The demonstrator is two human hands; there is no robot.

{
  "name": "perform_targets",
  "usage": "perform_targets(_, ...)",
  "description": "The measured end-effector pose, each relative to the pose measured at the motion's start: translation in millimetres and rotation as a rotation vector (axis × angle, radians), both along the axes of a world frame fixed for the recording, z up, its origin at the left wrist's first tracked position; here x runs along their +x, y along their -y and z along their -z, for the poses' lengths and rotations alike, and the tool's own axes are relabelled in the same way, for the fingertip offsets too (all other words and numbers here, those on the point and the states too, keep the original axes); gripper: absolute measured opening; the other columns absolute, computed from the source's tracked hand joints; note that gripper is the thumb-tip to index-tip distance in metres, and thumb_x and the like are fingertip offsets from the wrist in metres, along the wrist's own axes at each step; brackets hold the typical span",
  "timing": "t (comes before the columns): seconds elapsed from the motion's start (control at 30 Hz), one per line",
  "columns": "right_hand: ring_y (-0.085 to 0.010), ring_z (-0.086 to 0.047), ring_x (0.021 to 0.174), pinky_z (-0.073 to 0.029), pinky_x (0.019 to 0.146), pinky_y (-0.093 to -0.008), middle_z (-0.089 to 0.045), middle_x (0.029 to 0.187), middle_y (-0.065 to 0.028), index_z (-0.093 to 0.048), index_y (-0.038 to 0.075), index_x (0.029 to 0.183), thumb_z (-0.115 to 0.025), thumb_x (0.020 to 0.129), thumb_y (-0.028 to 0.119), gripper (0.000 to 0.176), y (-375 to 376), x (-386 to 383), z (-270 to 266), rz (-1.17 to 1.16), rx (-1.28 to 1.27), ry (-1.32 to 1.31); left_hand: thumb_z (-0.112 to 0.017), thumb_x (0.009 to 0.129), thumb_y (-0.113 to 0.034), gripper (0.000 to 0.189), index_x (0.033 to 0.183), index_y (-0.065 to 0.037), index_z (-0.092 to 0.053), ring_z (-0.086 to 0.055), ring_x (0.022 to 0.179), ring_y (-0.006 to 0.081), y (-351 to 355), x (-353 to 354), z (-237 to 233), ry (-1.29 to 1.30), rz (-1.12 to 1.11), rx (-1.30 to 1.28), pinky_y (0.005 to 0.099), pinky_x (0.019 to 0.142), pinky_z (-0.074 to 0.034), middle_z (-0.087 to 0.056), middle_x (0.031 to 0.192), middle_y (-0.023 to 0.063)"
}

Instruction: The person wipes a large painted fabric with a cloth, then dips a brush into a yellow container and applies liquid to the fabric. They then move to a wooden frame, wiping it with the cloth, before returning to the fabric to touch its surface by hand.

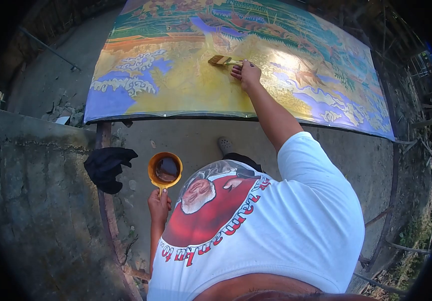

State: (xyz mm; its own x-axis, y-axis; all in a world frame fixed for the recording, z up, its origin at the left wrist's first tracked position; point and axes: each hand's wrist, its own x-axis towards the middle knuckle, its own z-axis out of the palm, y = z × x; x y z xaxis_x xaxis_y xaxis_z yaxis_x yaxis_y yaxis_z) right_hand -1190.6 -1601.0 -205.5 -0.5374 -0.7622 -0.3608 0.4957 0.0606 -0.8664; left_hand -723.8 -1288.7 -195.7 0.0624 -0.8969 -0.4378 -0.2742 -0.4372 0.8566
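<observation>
A wide flat brush (220, 60) with brown bristles is held by its light handle in my right hand (246, 73), above the yellow middle of a large painted panel (176, 95). The panel shows green, orange, purple and yellow patterns, and its surface shines near my right hand. Lower left, my left hand (160, 200) grips the handle of an orange-yellow dipper (152, 169) with dark brownish liquid inside. The dipper is in front of the panel's near edge, apart from it.
A black cloth (106, 168) hangs on a wooden rail (104, 200) left of the dipper. A concrete wall (35, 200) stands at the left. One grey clog (224, 145) shows on the ground below the panel. Wooden poles and plants line the right side.
</observation>
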Motion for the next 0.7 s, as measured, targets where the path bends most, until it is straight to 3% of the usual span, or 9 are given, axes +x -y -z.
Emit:
perform_targets(0.27, -0.0217, -0.067, 0.063, -0.06, 0.054, -0.0329, -0.068, 0.085, -0.0156, -0.058, -0.005, 0.108, -0.048, 0.103, 0.021, 0.028, 111, -4, 5, 0.071, 0.022, 0.089, -0.057, 0.102, -0.021, 0.023, 0.089, -0.003, -0.057, -0.045, 0.048, 0.0039, 11, -27, -4, -0.072, -0.189, -0.003, 0.0216, 0.045, -0.035, -0.056, 0.063, 0.0003)
perform_targets(0.37, -0.0221, -0.067, 0.06, -0.059, 0.051, -0.0328, -0.068, 0.083, -0.0163, -0.058, -0.007, 0.103, -0.047, 0.103, 0.02, 0.029, 142, 1, -2, 0.073, 0.033, 0.1, -0.057, 0.102, -0.022, 0.025, 0.086, -0.003, -0.057, -0.045, 0.051, 0.0031, 4, -23, 26, -0.082, -0.274, 0.04, 0.0214, 0.047, -0.034, -0.057, 0.063, 0.0)
perform_targets(0.43, -0.0223, -0.066, 0.059, -0.058, 0.049, -0.0329, -0.068, 0.083, -0.0167, -0.059, -0.007, 0.101, -0.046, 0.103, 0.019, 0.029, 154, 3, -2, 0.088, 0.067, 0.111, -0.058, 0.102, -0.022, 0.025, 0.086, -0.004, -0.057, -0.045, 0.051, 0.0033, 2, -16, 47, -0.094, -0.279, 0.044, 0.0216, 0.047, -0.033, -0.057, 0.063, 0.0)
perform_targets(0.7, -0.0231, -0.066, 0.057, -0.056, 0.046, -0.0332, -0.069, 0.082, -0.0193, -0.057, -0.009, 0.094, -0.046, 0.102, 0.018, 0.03, 158, -2, -20, 0.071, 0.103, 0.079, -0.058, 0.102, -0.021, 0.025, 0.083, -0.004, -0.056, -0.044, 0.052, 0.0035, 24, -36, 33, -0.113, -0.279, 0.041, 0.0224, 0.048, -0.034, -0.056, 0.062, -0.0003)
